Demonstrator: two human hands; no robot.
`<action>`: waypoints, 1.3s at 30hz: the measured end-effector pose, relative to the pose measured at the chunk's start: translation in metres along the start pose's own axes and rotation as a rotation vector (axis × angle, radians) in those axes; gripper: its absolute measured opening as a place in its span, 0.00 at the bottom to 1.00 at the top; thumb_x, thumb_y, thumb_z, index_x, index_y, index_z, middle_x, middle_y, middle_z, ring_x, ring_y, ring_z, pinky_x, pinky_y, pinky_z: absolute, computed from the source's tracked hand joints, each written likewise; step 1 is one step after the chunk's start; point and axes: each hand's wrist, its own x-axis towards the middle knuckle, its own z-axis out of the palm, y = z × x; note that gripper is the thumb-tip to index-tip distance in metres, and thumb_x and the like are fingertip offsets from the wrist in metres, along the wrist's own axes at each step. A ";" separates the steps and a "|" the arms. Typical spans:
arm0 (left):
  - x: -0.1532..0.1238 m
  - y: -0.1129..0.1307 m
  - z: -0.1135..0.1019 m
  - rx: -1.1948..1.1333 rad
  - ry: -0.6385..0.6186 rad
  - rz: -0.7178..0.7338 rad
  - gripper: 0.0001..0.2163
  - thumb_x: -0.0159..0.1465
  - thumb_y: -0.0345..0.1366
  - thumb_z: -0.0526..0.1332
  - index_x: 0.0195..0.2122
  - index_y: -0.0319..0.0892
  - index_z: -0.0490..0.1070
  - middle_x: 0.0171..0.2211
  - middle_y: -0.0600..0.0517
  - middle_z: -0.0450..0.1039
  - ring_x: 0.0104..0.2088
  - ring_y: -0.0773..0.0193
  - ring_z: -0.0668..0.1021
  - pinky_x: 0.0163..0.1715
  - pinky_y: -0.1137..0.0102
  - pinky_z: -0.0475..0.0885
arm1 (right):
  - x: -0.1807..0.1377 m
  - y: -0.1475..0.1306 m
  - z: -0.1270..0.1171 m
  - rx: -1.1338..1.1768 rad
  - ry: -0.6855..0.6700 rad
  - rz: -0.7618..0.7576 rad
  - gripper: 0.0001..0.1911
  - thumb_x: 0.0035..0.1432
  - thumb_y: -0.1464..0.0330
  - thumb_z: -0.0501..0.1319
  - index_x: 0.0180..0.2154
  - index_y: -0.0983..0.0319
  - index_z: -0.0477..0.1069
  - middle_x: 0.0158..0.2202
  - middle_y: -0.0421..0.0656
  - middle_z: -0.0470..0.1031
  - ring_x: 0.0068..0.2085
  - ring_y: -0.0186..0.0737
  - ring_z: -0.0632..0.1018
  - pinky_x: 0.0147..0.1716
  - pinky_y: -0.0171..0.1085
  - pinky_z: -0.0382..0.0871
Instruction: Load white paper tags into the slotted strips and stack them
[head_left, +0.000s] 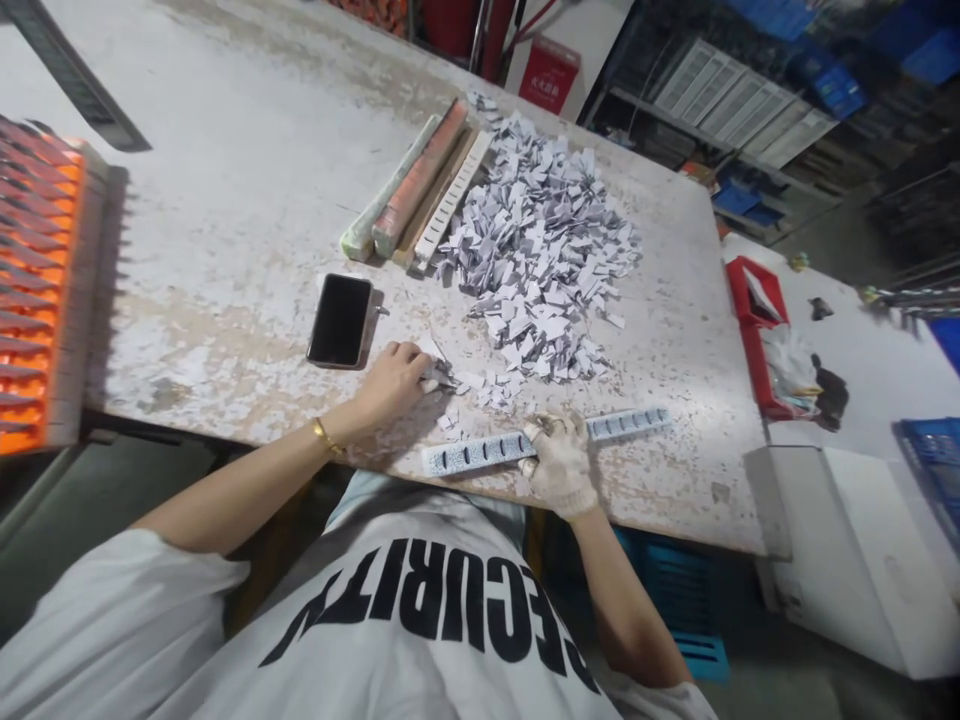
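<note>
My right hand (560, 465), in a pale knit glove, is wrapped round the middle of a long white speckled strip (480, 453) with dark slots along it. The strip lies close to the table's front edge, slightly slanted. My left hand (397, 380), bare with a gold bracelet at the wrist, rests on the table with its fingers curled together over small white flat pieces (442, 378). Its fingertips partly hide what they grip. Beyond both hands spreads a large heap of similar white pieces (544, 240), with a few loose ones near my left fingers.
A phone (340, 320) lies left of the heap. Several long bars (420, 180), one slotted, lie side by side against it. An orange slotted rack (37, 290) stands at the far left. A red bin (754, 290) and a white box (847, 550) are at the right.
</note>
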 end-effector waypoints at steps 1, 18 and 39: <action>0.005 0.005 0.002 -0.013 -0.019 0.006 0.12 0.61 0.26 0.58 0.45 0.38 0.75 0.45 0.37 0.73 0.49 0.43 0.73 0.52 0.51 0.69 | 0.002 0.002 0.000 0.004 0.004 -0.006 0.25 0.50 0.69 0.69 0.52 0.58 0.77 0.57 0.51 0.74 0.64 0.56 0.67 0.70 0.60 0.45; 0.026 0.040 0.006 -0.234 -0.217 0.019 0.15 0.56 0.19 0.54 0.41 0.41 0.67 0.38 0.45 0.75 0.39 0.52 0.77 0.36 0.65 0.66 | 0.001 -0.006 -0.022 0.062 0.040 -0.024 0.34 0.50 0.71 0.64 0.61 0.60 0.68 0.62 0.52 0.68 0.68 0.60 0.61 0.70 0.62 0.51; -0.011 0.109 0.008 -0.542 0.289 0.247 0.05 0.65 0.28 0.57 0.41 0.43 0.63 0.34 0.51 0.69 0.31 0.62 0.71 0.32 0.67 0.66 | 0.055 -0.046 -0.027 0.425 0.236 0.359 0.23 0.71 0.54 0.49 0.29 0.58 0.69 0.25 0.41 0.72 0.27 0.38 0.70 0.31 0.38 0.63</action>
